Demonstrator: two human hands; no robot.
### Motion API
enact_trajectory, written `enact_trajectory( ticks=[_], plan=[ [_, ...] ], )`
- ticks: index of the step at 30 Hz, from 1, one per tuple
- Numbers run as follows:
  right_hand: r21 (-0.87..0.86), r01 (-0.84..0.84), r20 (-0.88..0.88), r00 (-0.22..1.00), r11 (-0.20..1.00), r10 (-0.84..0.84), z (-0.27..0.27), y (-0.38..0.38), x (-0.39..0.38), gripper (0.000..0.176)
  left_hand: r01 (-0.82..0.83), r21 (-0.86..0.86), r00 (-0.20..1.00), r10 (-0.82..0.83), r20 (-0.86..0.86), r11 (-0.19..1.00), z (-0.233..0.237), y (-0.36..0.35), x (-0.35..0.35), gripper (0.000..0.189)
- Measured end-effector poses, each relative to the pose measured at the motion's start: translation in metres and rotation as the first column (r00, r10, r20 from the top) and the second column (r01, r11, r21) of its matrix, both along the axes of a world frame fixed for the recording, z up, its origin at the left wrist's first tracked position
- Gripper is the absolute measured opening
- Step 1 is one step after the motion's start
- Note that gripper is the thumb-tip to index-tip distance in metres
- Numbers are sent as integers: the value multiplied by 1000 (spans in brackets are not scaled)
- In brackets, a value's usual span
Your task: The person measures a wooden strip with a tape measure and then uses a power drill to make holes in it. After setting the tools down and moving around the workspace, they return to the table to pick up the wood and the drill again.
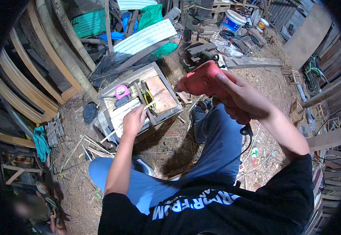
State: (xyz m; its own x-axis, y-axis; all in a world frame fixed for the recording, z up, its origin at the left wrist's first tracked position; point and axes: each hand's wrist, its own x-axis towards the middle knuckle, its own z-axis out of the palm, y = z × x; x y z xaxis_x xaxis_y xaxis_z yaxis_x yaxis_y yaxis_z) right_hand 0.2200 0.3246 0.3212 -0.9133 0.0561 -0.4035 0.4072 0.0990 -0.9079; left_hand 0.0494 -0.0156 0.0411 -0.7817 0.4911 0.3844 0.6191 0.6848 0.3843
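My right hand is wrapped around the handle of a red pistol-shaped corded power tool, raised above my knee with its nose pointing left. A dark cord hangs from the base of its grip. Over a low wooden workbench, my left hand pinches a thin pale wooden strip that slants across the top. Around that hand lie a pink tape measure, pliers with yellow-and-black handles and a reddish-brown board.
Loose sticks lie on the littered ground left of the bench. Behind it stand a metal machine and a paint bucket. Long curved boards lean at the left. Another person is at lower left.
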Motion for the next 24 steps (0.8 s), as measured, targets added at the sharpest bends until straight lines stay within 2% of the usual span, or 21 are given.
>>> enact_trajectory(
  ticks=[1, 4, 10, 13, 16, 19, 20, 23, 24],
  plan=[
    [13, 2, -5, 1000, 1000, -2, 1, -1, 0, 55, -1, -9, 1000, 1, 29, 1000, 7, 1, 2, 19],
    [8, -6, -22, 1000, 1000, 6, -5, 2, -3, 56, -28, -106, 998, 22, -62, 994, 20, 1, 6, 25],
    [-14, -54, -68, 996, 998, 53, -4, 1, -7, 57, -28, -85, 960, 3, -280, 996, 47, 0, 8, 43],
    [5, -58, -66, 996, 998, 58, -3, 4, -5, 57, -71, -62, 963, 52, -266, 996, 58, 1, 14, 46],
    [-31, -66, -65, 996, 997, 64, 3, 7, -2, 57, -26, -98, 985, 9, -171, 995, 71, -4, 17, 38],
    [-40, -45, -66, 997, 998, 42, 7, 12, 2, 56, 9, 10, 998, -10, 64, 1000, 88, -7, 20, 27],
    [-34, -44, -89, 995, 998, 41, 7, 12, 5, 58, -13, -9, 977, 15, 214, 1000, 95, -10, 21, 24],
    [-12, -45, -151, 988, 999, 42, 10, 12, 13, 63, 34, -6, 986, -33, 161, 999, 107, -12, 22, 23],
    [-6, -44, -168, 985, 999, 42, 12, 12, 16, 63, 41, -43, 995, -37, 92, 998, 115, -10, 24, 21]
  ],
)
